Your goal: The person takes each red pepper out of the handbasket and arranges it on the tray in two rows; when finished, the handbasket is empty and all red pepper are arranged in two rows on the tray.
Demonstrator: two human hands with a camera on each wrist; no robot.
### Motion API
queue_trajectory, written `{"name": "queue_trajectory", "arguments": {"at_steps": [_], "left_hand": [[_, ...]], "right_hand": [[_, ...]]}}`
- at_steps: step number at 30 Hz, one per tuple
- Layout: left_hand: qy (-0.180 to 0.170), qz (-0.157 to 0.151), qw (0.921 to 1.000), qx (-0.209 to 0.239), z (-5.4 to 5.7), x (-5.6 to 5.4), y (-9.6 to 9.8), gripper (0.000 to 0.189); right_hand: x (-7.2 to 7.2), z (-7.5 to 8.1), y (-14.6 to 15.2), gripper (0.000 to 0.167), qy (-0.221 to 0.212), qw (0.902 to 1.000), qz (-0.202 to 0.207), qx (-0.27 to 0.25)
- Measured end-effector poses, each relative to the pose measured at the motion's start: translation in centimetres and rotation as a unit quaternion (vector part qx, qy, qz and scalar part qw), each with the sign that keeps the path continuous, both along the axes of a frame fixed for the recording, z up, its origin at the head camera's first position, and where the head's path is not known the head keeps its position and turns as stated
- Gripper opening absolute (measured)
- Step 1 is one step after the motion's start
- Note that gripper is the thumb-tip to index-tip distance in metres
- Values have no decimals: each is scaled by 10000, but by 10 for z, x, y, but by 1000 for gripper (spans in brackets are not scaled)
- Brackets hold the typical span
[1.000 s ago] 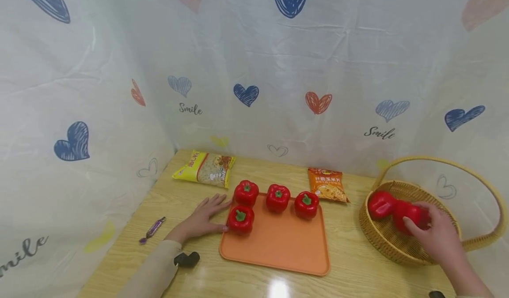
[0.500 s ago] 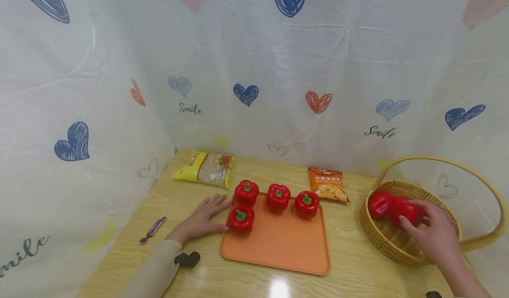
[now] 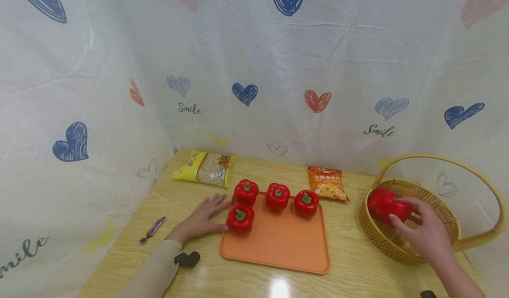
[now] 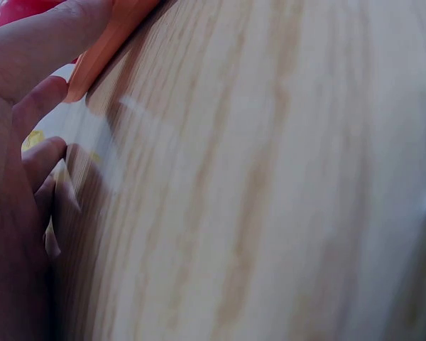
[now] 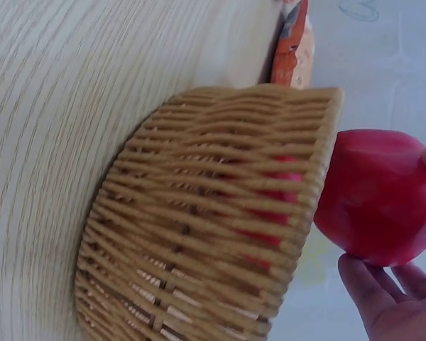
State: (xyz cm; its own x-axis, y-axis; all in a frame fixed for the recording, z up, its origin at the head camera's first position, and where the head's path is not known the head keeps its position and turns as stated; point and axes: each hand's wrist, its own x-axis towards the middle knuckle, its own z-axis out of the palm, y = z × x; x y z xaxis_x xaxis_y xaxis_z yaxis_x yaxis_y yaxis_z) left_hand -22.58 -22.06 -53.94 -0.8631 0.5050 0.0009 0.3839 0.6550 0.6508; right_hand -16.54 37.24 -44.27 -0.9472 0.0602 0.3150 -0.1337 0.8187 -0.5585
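Observation:
My right hand [image 3: 427, 234] grips a red bell pepper [image 3: 394, 210] at the wicker basket [image 3: 383, 245] on the right. In the right wrist view, the thumb and fingertips pinch this pepper [image 5: 376, 195] above the basket's rim. Partly behind it, a second red pepper [image 3: 375, 199] lies in the basket. My left hand [image 3: 203, 220] rests on the table with its fingers spread, the thumb at the left edge of the orange tray [image 3: 282, 249]. Several red peppers with green stems stand along the tray's back and left, the nearest pepper [image 3: 240, 220] close to that thumb.
A yellow snack bag [image 3: 207, 168] lies at the table's back left. Behind the tray's right corner is an orange snack packet [image 3: 328, 184]. A purple-wrapped candy [image 3: 153, 230] lies left of my left hand. The basket's tall handle [image 3: 469, 170] arches over its right side.
My right hand has shifted left within the basket with the pepper, which now overlaps the other pepper there. The left hand and the tray's peppers have stayed in place.

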Motion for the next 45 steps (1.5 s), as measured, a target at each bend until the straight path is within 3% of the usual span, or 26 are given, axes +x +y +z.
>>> {"name": "queue_trajectory", "arguments": {"at_steps": [16,26,45], "left_hand": [[-11,-2,10000,19,1,0,0,85],[10,-3,10000,13,-1,0,-1,85],[-46,-7,10000,22,1,0,0,85]], "right_hand": [[5,7,-23,53,212,9985,410,-298],[2,4,-35,55,501,9965,613,-267],[4,-7,-67,55,431,9925,1107,-277]]}}
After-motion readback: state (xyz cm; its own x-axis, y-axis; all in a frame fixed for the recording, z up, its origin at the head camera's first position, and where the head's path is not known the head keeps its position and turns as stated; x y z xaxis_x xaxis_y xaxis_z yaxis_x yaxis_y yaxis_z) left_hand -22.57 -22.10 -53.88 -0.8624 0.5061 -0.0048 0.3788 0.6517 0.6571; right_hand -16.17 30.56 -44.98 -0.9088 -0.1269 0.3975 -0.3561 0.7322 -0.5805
